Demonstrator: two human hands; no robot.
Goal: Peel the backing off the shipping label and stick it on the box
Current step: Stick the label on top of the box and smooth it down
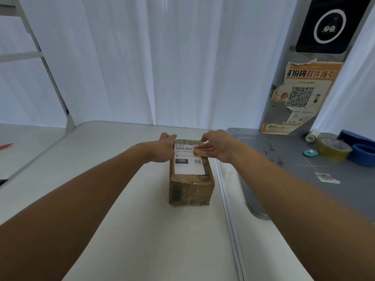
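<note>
My left hand (162, 148) curls against the far left edge of the taped brown cardboard box (190, 185) on the white table (101, 159). The white printed shipping label (188, 161) lies flat on its top. My right hand (215, 147) presses open fingers (199, 152) onto the label.

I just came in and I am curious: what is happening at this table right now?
A person is sticking a shipping label onto the top of a cardboard box on the white table. The label already lies on the box. The left hand steadies the box's far left side, while the right hand presses its fingers flat on the label's upper part.
</note>
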